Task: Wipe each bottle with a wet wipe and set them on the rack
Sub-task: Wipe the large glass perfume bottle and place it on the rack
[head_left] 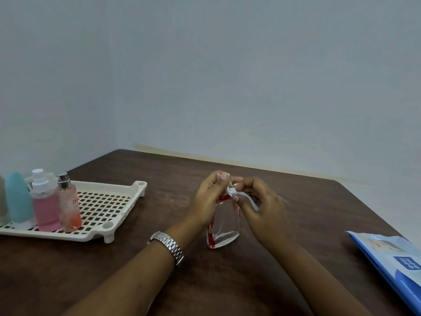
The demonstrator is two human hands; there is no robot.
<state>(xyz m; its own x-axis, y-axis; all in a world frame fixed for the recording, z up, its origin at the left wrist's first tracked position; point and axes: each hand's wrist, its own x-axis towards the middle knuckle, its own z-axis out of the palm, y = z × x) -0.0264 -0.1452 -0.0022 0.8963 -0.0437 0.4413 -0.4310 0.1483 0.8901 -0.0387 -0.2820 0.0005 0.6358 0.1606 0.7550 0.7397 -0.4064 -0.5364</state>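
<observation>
**Near tabletop centre: bottle neck under the wipe, rack to the left**

Between both hands, found the clear bottle (224, 224), red-streaked, roughly upright, long axis near vertical, base at the tabletop (296, 201). Noted the left hand (208, 199) with grip clenched round the neck from the left. Noted the right hand (262, 208) with grip pinching the wet wipe (234, 193) against the neck. Judged the rack (109, 201) to lie well to the left, nearer the left hand.

Counted one bottle in hand and four upright on the rack: grey bottle (2, 201), cut by the frame edge, blue bottle (18, 199), pink bottle (45, 208), peach bottle (69, 206). Counted one wipe, one rack, and one wipes pack (391, 256) at far right.
</observation>
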